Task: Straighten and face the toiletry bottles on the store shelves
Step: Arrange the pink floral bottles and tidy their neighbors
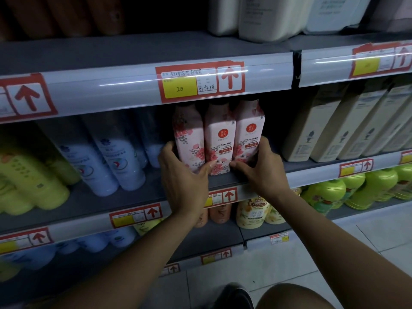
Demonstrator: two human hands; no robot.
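Around three pink floral Camellia conditioner bottles (219, 137) both hands curl. Left hand (181, 175) wraps its fingers (167, 148) behind the leftmost bottle's side, thumb (206, 167) across the front near the base. Right hand (259, 162) cups the rightmost bottle, fingers (265, 143) bent on its outer side, thumb (239, 164) low in front. These bottles stand upright, touching, on the grey shelf (225, 178). Left of them lie pale blue bottles (107, 157); to their right stand beige bottles (330, 128).
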